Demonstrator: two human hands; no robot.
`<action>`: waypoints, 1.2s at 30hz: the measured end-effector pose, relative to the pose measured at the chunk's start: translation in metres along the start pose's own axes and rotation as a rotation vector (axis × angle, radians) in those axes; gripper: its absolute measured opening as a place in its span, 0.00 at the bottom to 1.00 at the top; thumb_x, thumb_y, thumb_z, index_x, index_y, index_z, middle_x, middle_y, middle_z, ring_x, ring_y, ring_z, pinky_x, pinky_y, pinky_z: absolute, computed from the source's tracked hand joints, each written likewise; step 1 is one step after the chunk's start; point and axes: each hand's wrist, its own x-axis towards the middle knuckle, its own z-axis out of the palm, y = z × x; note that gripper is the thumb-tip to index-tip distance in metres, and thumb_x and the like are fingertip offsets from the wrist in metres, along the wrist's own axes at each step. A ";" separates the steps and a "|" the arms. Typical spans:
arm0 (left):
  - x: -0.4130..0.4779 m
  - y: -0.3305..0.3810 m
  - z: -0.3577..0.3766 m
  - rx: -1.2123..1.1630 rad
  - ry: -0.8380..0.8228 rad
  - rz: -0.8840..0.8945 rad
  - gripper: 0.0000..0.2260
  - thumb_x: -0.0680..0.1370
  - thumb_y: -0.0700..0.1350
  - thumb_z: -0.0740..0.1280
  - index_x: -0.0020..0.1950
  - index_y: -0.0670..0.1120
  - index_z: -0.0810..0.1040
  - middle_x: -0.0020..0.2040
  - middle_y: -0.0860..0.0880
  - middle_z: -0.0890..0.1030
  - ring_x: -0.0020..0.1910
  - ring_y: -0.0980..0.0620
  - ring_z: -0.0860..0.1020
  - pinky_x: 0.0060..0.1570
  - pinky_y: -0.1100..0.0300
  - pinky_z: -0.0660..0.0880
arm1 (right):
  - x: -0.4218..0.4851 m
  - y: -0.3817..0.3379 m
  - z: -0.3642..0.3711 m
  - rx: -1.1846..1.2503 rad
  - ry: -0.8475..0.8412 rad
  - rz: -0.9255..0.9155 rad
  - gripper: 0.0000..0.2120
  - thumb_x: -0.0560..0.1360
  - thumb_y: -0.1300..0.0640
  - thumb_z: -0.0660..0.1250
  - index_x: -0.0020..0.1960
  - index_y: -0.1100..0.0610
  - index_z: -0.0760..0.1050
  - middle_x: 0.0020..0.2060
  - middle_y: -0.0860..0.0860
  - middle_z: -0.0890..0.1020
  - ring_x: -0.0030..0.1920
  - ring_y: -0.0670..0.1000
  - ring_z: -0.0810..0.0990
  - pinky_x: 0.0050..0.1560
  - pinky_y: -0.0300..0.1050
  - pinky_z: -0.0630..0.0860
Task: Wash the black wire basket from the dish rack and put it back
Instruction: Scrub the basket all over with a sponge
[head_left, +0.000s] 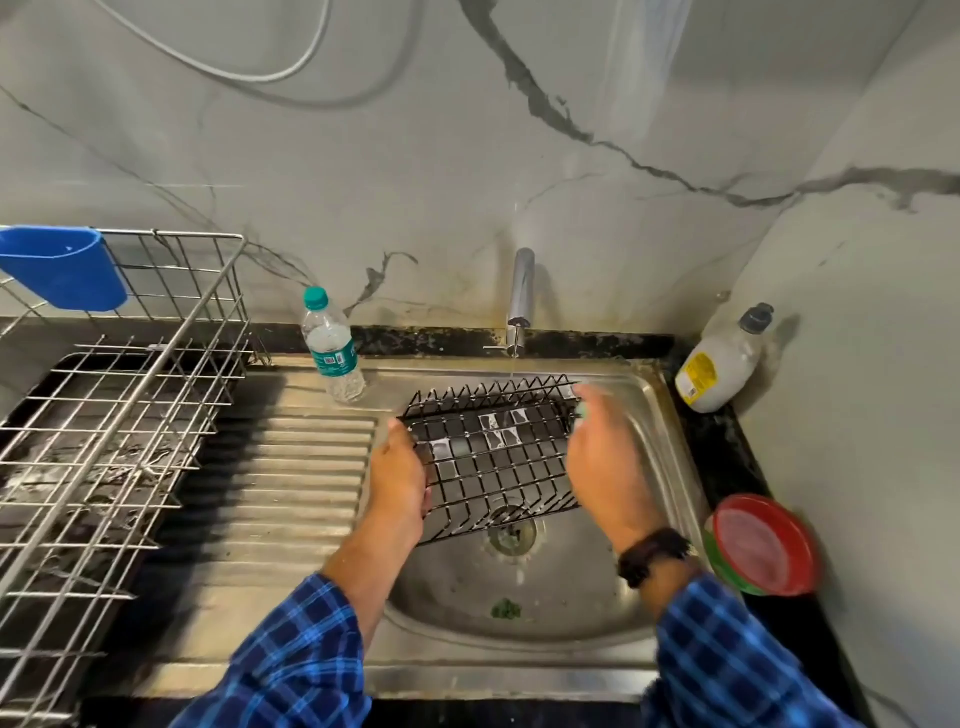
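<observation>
The black wire basket (493, 457) is held tilted over the steel sink (660, 415), under a thin stream from the tap (521, 291). My left hand (397, 473) grips its left edge. At the basket's right side, my right hand (605, 457) is blurred by motion, with a pale green thing, maybe a scrubber, at its fingertips near the basket's upper right corner. Soap film fills some of the basket's squares. The silver wire dish rack (119, 395) stands on the counter at the left.
A water bottle (332, 348) stands on the ribbed drainboard behind the sink's left rim. A blue holder (62, 265) hangs on the rack. A soap bottle (722, 364) sits in the right corner, and a red and green dish (761, 543) lies beside the sink.
</observation>
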 end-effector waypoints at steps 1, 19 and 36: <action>-0.003 -0.001 0.004 -0.016 -0.005 0.000 0.25 0.84 0.60 0.50 0.71 0.46 0.72 0.47 0.44 0.80 0.43 0.48 0.77 0.42 0.54 0.75 | 0.003 -0.008 0.011 -0.042 -0.130 0.014 0.30 0.78 0.73 0.53 0.78 0.56 0.59 0.76 0.56 0.65 0.76 0.55 0.63 0.76 0.44 0.59; 0.015 0.012 0.018 -0.147 0.005 -0.008 0.20 0.83 0.60 0.52 0.48 0.50 0.78 0.41 0.48 0.77 0.39 0.48 0.73 0.33 0.59 0.67 | 0.004 -0.035 0.017 -0.264 -0.032 -0.224 0.14 0.78 0.62 0.68 0.62 0.51 0.80 0.57 0.49 0.84 0.54 0.47 0.83 0.57 0.39 0.79; 0.025 0.015 0.016 -0.234 0.019 -0.032 0.19 0.83 0.59 0.53 0.47 0.50 0.78 0.41 0.49 0.81 0.42 0.47 0.80 0.44 0.53 0.78 | -0.040 -0.043 0.044 -0.254 -0.137 -0.573 0.18 0.65 0.63 0.79 0.54 0.52 0.84 0.51 0.47 0.86 0.52 0.46 0.83 0.58 0.40 0.79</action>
